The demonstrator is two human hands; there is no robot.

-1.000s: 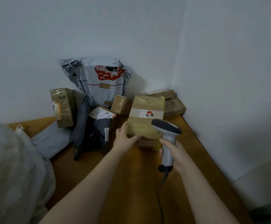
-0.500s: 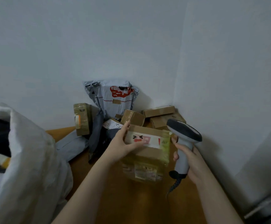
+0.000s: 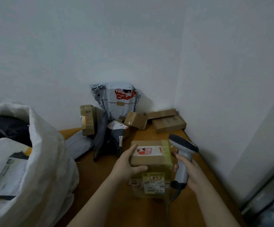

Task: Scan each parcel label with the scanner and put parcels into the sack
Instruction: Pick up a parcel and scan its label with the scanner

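Wooden table (image 3: 103, 174) sat in white-walled corner, left hand (image 3: 126, 167) fingers curled round taped box (image 3: 151, 158), right hand (image 3: 192, 175) fingers wrapped round scanner (image 3: 184, 146) right of box, sack (image 3: 46, 153) left of box.

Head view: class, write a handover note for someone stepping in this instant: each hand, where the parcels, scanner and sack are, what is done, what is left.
Left hand grips the box by its top edge.
Right hand holds the scanner just right of the box; the box's label faces the person.
Sack stands open at left, parcels already inside.
Likely left: scan this box, sack it, then the pile in the corner.
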